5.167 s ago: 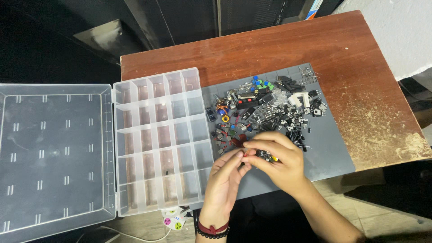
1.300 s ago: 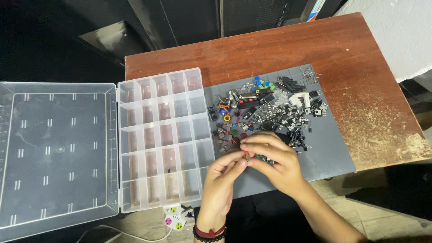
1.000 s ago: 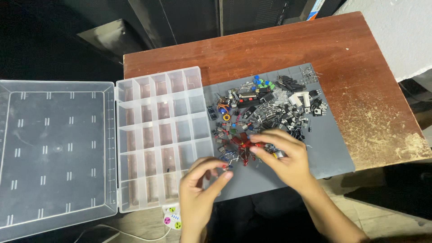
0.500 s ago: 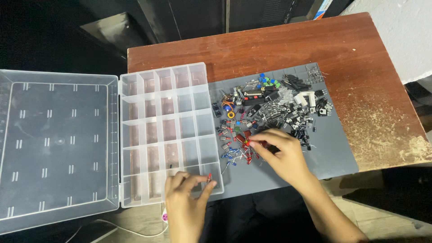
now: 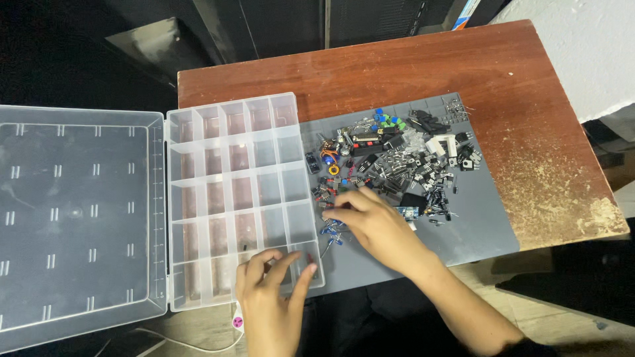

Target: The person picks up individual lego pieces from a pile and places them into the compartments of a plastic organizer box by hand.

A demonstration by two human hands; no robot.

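Lit from above, evenly and fairly bright over the counter. Dark, nearly black beyond its far and left edges. Soft sheen on the red-brown wood and on the clear organizer lid. Faint, short shadows under both hands. Sharp at centre; small components slightly soft, individually hard to tell. Mild wide-angle bowing at the edges.

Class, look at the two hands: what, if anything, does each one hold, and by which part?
Left hand pinches a small red part over the organiser box; where it grips cannot be told. Right hand just touches the heap of components.
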